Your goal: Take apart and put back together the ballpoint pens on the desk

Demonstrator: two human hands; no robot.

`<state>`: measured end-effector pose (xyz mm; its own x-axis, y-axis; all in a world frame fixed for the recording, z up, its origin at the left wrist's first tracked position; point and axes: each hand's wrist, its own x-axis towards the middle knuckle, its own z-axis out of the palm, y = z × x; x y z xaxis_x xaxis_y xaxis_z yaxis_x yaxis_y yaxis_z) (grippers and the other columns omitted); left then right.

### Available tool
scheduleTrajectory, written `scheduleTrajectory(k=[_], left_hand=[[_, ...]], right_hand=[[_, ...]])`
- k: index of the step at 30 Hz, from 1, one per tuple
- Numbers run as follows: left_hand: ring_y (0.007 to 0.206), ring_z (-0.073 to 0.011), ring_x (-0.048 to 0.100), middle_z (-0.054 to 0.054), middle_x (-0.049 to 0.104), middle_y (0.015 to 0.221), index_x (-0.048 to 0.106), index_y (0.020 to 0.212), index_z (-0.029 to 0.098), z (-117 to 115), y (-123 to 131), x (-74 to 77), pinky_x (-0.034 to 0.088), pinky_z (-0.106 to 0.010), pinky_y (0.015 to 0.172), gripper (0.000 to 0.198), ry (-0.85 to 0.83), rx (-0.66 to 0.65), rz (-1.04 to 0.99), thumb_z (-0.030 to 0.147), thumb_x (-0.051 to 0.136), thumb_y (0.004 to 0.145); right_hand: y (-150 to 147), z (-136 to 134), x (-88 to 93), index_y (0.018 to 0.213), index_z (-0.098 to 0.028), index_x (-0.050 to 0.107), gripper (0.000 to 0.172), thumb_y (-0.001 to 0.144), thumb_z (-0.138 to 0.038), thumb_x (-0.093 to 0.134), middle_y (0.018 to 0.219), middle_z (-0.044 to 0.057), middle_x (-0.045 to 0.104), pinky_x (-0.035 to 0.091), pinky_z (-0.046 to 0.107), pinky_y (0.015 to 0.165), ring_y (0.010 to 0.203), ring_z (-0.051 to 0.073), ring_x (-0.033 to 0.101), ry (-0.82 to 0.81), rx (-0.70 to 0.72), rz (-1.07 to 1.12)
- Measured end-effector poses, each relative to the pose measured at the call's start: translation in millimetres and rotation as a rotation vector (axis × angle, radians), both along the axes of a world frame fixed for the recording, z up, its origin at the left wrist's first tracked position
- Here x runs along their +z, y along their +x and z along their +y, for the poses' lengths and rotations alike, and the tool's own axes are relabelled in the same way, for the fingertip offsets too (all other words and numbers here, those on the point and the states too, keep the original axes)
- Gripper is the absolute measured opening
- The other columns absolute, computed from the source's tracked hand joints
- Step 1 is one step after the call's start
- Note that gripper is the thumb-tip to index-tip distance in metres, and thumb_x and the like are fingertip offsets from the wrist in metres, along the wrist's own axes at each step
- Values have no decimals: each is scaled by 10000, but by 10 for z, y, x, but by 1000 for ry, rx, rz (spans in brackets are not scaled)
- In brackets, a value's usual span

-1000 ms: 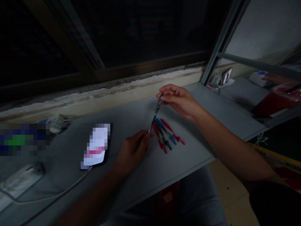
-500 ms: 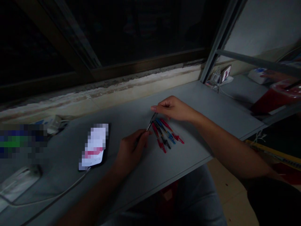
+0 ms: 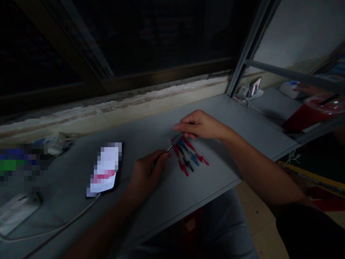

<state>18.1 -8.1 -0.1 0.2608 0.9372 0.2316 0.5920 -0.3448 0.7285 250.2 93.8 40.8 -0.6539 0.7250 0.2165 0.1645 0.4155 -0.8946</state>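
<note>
My left hand [image 3: 151,169] is closed around a dark pen [image 3: 169,147] with a shiny silvery part, held slantwise above the table. My right hand [image 3: 196,124] pinches at the pen's upper end, where a blurred greyish piece shows; whether that piece is separate, I cannot tell. Just below my right hand, several pens lie side by side on the table, fanned toward me. Among them are a red pen [image 3: 183,167], a black pen [image 3: 190,165], a blue pen [image 3: 194,158] and another red pen [image 3: 202,159].
A lit phone [image 3: 106,169] with a cable lies left on the grey table [image 3: 215,176]. A white device [image 3: 20,212] is at far left. Behind runs a window ledge [image 3: 129,94]. Past a metal post [image 3: 238,77] are a red container [image 3: 304,113] and another person's hand [image 3: 307,89].
The pen has tilted flatter between my hands, its upper end now lower, beneath my right fingers. The whole view has shifted slightly.
</note>
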Motion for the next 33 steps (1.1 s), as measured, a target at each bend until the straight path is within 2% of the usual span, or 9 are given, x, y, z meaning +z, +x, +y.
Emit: scheduleTrajectory(k=[2, 5, 11, 16, 18, 20, 26, 30, 33], left_hand=[[568, -125, 582, 39, 600, 635, 730, 985, 170, -2, -6, 5, 420, -236, 580, 347, 0, 6, -8, 391, 471, 1050], [547, -125, 564, 40, 587, 622, 734, 990, 165, -9, -9, 21, 415, -238, 565, 371, -10, 32, -10, 412, 463, 1050], [558, -126, 560, 35, 594, 637, 729, 985, 161, 15, -27, 31, 425, -239, 582, 381, -25, 17, 16, 426, 464, 1053], [538, -129, 546, 31, 596, 623, 726, 990, 162, 60, -61, 29, 424, -239, 560, 408, -19, 58, 22, 452, 445, 1049], [535, -129, 550, 28, 599, 618, 721, 943, 168, 60, -63, 36, 420, -236, 550, 401, -34, 40, 36, 446, 449, 1043], [531, -130, 556, 28, 599, 613, 716, 920, 174, 50, -56, 41, 419, -234, 542, 385, -35, 20, 51, 434, 456, 1036], [553, -130, 592, 8, 640, 655, 711, 922, 165, 28, -58, 20, 449, -237, 593, 330, 64, 26, 131, 389, 489, 1019], [586, -126, 614, 26, 654, 712, 639, 1236, 158, 7, -73, 4, 475, -225, 599, 325, 100, 34, 122, 370, 528, 1017], [677, -130, 651, 33, 668, 806, 477, 1455, 212, -44, -57, -10, 516, -216, 635, 536, 124, -140, 86, 351, 653, 968]], right_hand=[[15, 10, 3, 770, -151, 600, 352, 946, -446, 676, 559, -53, 518, 345, 221, 517, 505, 71, 457, 26, -24, 4], [29, 18, 4, 988, -155, 627, 268, 892, -375, 747, 667, -52, 583, 377, 215, 549, 570, 84, 509, 35, 69, 87], [41, 7, 6, 732, -158, 587, 397, 979, -467, 616, 565, -39, 538, 348, 227, 547, 526, 82, 462, 47, 23, -94], [45, 24, 7, 1020, -167, 618, 222, 941, -368, 669, 741, -23, 610, 400, 233, 632, 653, 110, 551, 102, 92, -8], [40, 20, 12, 896, -166, 609, 248, 973, -401, 621, 721, -14, 607, 390, 239, 630, 642, 110, 542, 130, 100, -69], [21, 8, 13, 744, -172, 560, 402, 1007, -477, 552, 632, -23, 553, 356, 246, 602, 589, 103, 490, 148, 69, -134], [-119, -29, -72, 556, -210, 309, 641, 946, -645, 575, 522, -73, 240, 209, 275, 525, 514, 72, 235, 99, -92, -85], [-176, -14, -154, 611, -183, 502, 564, 923, -638, 616, 494, -58, 444, 279, 247, 491, 455, 66, 364, -49, -145, -15], [-192, -14, -172, 644, -174, 543, 530, 881, -630, 672, 557, -20, 582, 331, 231, 484, 468, 73, 458, -111, -170, 4]])
